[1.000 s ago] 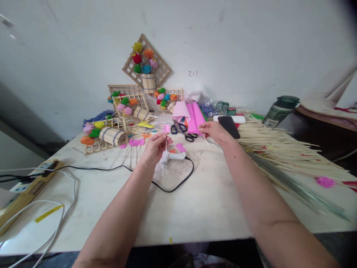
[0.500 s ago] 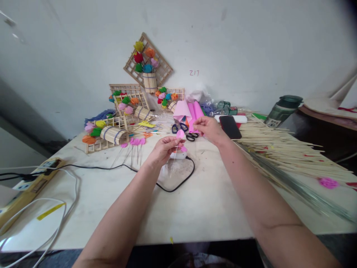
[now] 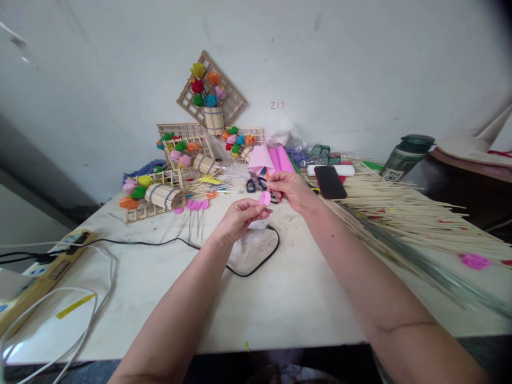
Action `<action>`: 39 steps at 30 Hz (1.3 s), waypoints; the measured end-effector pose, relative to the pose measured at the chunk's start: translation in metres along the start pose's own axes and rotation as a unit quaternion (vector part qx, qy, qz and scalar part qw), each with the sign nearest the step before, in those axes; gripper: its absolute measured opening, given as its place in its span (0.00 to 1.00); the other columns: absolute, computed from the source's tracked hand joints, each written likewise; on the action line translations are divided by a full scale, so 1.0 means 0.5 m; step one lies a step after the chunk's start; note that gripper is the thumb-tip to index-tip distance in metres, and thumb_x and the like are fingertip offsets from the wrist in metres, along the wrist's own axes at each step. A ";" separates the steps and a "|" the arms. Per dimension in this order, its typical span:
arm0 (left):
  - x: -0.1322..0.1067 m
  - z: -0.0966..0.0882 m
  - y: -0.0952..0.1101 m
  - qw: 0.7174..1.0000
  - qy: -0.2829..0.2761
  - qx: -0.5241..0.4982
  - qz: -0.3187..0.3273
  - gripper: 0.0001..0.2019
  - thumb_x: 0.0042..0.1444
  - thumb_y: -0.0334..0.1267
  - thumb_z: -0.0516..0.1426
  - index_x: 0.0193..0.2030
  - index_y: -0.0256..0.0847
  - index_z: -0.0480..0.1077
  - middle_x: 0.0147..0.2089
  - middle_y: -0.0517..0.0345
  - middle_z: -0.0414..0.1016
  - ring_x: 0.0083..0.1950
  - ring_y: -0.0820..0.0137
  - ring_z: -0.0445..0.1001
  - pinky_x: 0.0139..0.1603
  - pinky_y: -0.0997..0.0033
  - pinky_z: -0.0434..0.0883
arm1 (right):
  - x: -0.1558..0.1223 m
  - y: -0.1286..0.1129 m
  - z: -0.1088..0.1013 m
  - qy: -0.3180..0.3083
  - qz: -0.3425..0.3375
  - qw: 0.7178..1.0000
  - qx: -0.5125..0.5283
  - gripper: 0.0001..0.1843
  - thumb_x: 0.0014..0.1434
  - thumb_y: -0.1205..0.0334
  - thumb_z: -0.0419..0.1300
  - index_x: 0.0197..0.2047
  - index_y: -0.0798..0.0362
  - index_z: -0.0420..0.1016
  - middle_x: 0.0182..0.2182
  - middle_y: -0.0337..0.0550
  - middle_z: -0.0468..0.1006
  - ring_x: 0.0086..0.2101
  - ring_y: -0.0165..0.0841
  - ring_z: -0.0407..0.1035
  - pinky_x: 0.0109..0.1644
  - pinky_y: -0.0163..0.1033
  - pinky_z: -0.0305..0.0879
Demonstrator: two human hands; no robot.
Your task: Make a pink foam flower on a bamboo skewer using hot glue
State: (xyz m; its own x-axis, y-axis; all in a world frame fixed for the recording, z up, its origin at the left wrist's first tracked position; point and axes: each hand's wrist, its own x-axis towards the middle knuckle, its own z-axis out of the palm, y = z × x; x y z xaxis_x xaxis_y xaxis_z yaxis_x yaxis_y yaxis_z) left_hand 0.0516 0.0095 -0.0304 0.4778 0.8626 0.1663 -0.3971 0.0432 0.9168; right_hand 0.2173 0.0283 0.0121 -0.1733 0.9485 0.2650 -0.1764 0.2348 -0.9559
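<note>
My left hand (image 3: 245,217) is closed in a pinch on a thin stem with a round pink paper petal (image 3: 264,199) at its top. The stem slants down below the fingers. Just above and to the right of the petal, my right hand (image 3: 290,189) is closed, its thumb and fingertips pressed together; whatever they hold is too small to make out. A white device (image 3: 259,224) with a black cord lies under my left hand, partly covered. Behind the hands are dark-handled scissors (image 3: 251,185), and a second pair is mostly hidden by my right hand.
Several pink petals on stems (image 3: 193,205) lie at left, near bamboo lattices with paper flowers (image 3: 162,196). Pink paper rolls (image 3: 280,160) stand behind. Right are a phone (image 3: 330,182), bamboo sticks (image 3: 404,205) and a green bottle (image 3: 407,157). A power strip (image 3: 60,266) sits at far left.
My right hand has moved left, close to the petal in my left hand, and now covers most of the nearer scissors. The petal has shifted slightly right and down.
</note>
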 end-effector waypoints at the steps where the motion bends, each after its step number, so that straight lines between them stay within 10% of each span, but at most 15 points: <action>1: 0.001 -0.002 -0.001 1.000 0.002 0.001 -0.003 0.06 0.43 0.35 0.63 0.27 0.35 0.74 0.25 0.55 0.75 0.33 0.71 0.74 0.38 0.73 0.67 | 0.001 0.005 0.002 0.001 -0.002 1.000 0.004 0.11 0.40 0.64 0.65 0.27 0.57 0.67 0.17 0.32 0.67 0.15 0.20 0.56 0.16 0.28 0.53; 27: 0.004 -0.006 0.000 1.000 0.013 0.017 0.006 0.05 0.43 0.34 0.63 0.27 0.35 0.74 0.24 0.56 0.75 0.26 0.76 0.71 0.32 0.76 0.66 | 0.009 0.034 0.010 0.002 -0.026 1.000 -0.007 0.14 0.39 0.60 0.67 0.27 0.57 0.69 0.15 0.33 0.68 0.15 0.22 0.59 0.17 0.29 0.57; 39: 0.019 -0.026 0.002 0.981 0.161 -0.014 0.105 0.06 0.40 0.35 0.64 0.26 0.36 0.74 0.23 0.57 0.74 0.26 0.77 0.70 0.28 0.79 0.65 | -0.004 0.042 0.005 -0.101 0.093 0.989 -0.051 0.12 0.49 0.58 0.61 0.30 0.59 0.71 0.26 0.46 0.76 0.19 0.23 0.63 0.20 0.30 0.61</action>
State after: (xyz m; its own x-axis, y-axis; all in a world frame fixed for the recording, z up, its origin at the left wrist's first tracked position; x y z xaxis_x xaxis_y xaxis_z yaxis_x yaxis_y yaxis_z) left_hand 0.0456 0.0245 -0.0324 0.1133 0.9681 0.2237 -0.4833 -0.1430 0.8637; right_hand 0.2116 0.0309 -0.0081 -0.3847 0.9183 0.0937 -0.0266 0.0905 -0.9955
